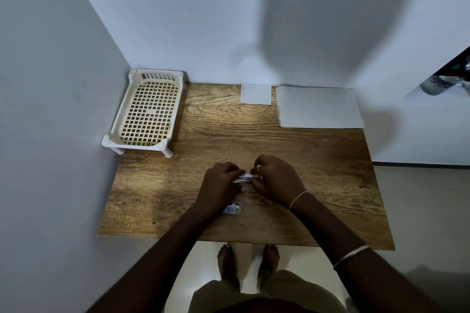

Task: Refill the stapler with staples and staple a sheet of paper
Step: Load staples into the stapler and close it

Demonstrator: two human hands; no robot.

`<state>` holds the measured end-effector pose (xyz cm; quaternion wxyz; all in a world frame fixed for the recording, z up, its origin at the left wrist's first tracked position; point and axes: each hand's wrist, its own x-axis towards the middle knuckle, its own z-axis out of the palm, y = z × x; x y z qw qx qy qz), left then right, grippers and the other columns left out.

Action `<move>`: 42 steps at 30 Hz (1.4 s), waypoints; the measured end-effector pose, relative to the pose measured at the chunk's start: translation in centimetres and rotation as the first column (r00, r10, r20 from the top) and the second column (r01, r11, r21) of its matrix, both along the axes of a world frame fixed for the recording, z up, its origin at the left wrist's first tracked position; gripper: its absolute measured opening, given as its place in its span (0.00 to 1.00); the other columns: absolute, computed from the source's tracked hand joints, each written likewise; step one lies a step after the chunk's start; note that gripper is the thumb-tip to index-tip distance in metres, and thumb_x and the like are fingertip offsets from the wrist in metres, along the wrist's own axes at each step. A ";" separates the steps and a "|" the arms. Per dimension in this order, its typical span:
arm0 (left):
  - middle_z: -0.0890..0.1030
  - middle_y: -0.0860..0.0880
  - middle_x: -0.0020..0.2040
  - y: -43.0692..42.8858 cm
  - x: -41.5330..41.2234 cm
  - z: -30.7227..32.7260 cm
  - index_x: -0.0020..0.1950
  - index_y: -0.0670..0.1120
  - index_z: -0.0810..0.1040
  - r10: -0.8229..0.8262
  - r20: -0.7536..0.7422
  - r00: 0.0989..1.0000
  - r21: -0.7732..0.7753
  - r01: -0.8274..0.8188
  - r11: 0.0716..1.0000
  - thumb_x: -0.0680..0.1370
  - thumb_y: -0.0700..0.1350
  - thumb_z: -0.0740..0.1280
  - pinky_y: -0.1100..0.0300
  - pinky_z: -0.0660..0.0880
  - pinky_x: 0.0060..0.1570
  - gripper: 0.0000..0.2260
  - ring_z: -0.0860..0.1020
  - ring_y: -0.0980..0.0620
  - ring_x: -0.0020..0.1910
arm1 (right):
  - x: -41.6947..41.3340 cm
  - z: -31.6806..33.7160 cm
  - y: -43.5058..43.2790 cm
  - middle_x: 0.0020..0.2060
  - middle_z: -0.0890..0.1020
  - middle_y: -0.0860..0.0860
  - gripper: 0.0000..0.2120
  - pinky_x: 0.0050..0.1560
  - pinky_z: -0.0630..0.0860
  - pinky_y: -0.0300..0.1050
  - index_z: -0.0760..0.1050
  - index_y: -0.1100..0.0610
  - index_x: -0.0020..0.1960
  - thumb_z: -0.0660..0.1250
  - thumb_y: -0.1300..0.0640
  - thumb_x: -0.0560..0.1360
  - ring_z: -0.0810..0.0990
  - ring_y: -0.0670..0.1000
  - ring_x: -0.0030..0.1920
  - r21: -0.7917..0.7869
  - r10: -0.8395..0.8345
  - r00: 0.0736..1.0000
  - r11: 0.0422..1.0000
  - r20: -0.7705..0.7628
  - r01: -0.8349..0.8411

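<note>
My left hand (pixel 220 180) and right hand (pixel 276 177) pinch a small stapler (pixel 243 179) together, just beyond the staple box (pixel 232 209) on the table (pixel 318 160). I should steady it, seating staples straight; paper (pixel 319 107) lies far beyond.

Two hands, the left (pixel 220 183) and the right (pixel 276 178), meet over one wooden table (pixel 305 160). On it I count one white mesh tray (pixel 147 109), one small white pad (pixel 256 94), one larger white sheet (pixel 319 107), one small stapler (pixel 243 179) and one little box (pixel 232 209). Two bare feet (pixel 229 264) show below.
</note>
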<state>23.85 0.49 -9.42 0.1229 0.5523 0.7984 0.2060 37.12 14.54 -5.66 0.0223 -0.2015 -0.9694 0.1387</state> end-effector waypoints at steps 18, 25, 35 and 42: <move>0.86 0.48 0.56 1.1 -0.1 -0.6 0.60 0.49 0.85 -0.018 0.010 1.000 0.017 0.018 1.000 0.74 0.46 0.75 0.49 0.75 0.51 0.14 0.81 0.46 0.54 | -1.2 -1.0 0.4 0.44 0.80 0.53 0.10 0.39 0.69 0.45 0.84 0.56 0.49 0.65 0.52 0.78 0.79 0.55 0.47 -0.028 0.057 0.982 0.998 0.179 -0.053; 0.87 0.48 0.50 1.3 -0.2 -0.6 0.54 0.49 0.87 -0.039 0.028 0.999 0.051 0.038 0.998 0.75 0.44 0.74 0.49 0.78 0.47 0.09 0.82 0.47 0.48 | -1.3 -1.2 0.3 0.44 0.79 0.52 0.12 0.40 0.71 0.46 0.84 0.56 0.50 0.64 0.51 0.79 0.79 0.54 0.46 -0.065 0.030 0.985 0.998 0.170 -0.019; 0.86 0.49 0.47 1.3 -0.4 -1.5 0.50 0.49 0.88 -0.022 0.081 0.996 0.082 0.016 0.996 0.74 0.44 0.76 0.56 0.75 0.45 0.06 0.82 0.49 0.46 | -1.3 -1.8 -0.1 0.44 0.82 0.54 0.11 0.41 0.71 0.46 0.83 0.57 0.48 0.64 0.53 0.79 0.80 0.56 0.47 -0.025 -0.009 0.987 1.000 0.160 0.014; 0.85 0.51 0.49 1.4 -0.7 -1.9 0.53 0.50 0.88 0.009 0.129 0.992 0.039 -0.014 0.999 0.74 0.47 0.76 0.65 0.69 0.46 0.08 0.81 0.53 0.47 | -1.1 -2.0 -0.6 0.46 0.82 0.53 0.09 0.43 0.73 0.48 0.83 0.56 0.50 0.65 0.56 0.78 0.80 0.55 0.49 0.003 -0.012 0.989 1.000 0.146 0.012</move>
